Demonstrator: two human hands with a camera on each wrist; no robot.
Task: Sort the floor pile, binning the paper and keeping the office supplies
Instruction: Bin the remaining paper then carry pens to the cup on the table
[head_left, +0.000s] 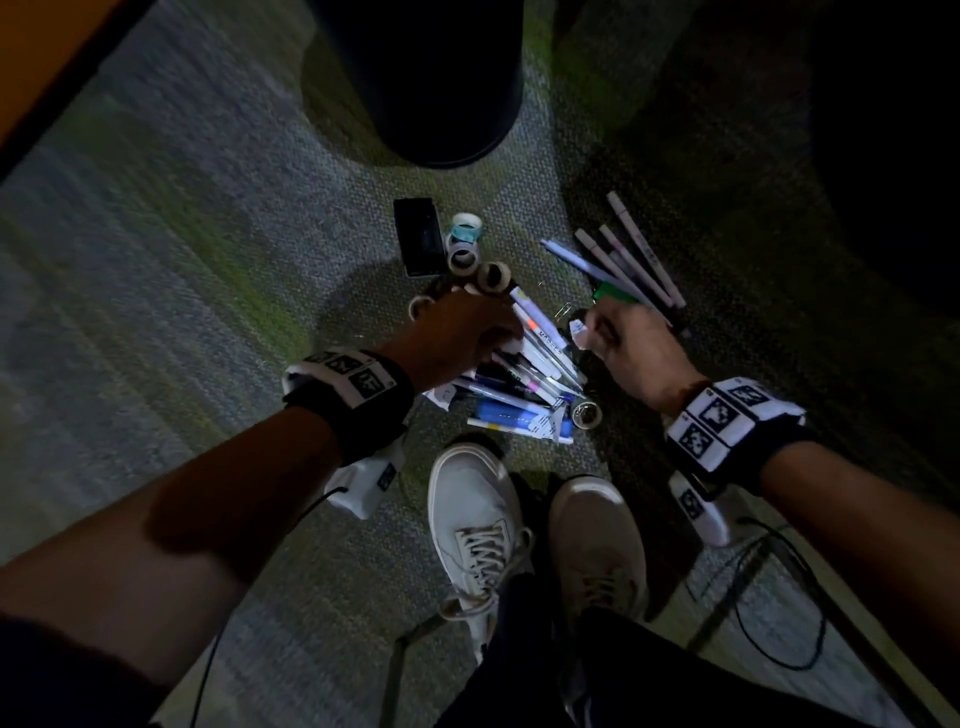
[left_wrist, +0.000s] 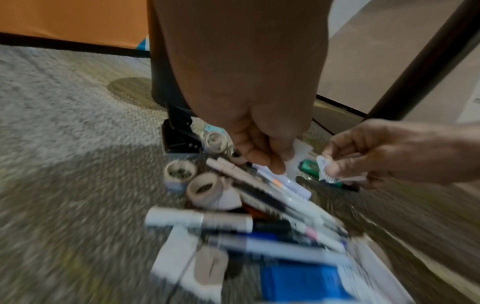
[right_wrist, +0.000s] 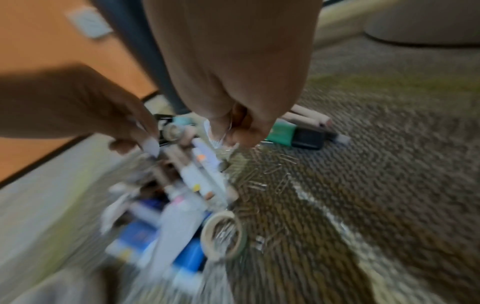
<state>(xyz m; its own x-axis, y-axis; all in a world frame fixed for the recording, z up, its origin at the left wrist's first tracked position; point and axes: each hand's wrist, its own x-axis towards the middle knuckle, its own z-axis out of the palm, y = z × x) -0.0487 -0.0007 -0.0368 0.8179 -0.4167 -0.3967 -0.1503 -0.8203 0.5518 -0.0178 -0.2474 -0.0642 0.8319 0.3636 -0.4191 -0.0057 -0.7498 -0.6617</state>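
The pile (head_left: 524, 387) of markers, pens, paper scraps and a blue packet lies on the carpet in front of my shoes. My left hand (head_left: 467, 332) is over its far end, fingers curled, pinching a pale scrap (right_wrist: 152, 146) that looks like paper. To the right, my right hand (head_left: 618, 338) grips a crumpled white paper scrap (head_left: 578, 332) just above the floor. That paper (left_wrist: 324, 168) sticks out of the fist toward the left hand (left_wrist: 259, 152). A dark round bin (head_left: 431, 78) stands beyond the pile.
A black stapler-like box (head_left: 421, 236) and several tape rolls (head_left: 465, 244) sit behind the pile. Several markers (head_left: 623, 254) and a green item (head_left: 615, 293) lie to the right. Paper clips (right_wrist: 259, 181) are scattered on the carpet. One tape roll (head_left: 587, 413) is by my shoes (head_left: 478, 514).
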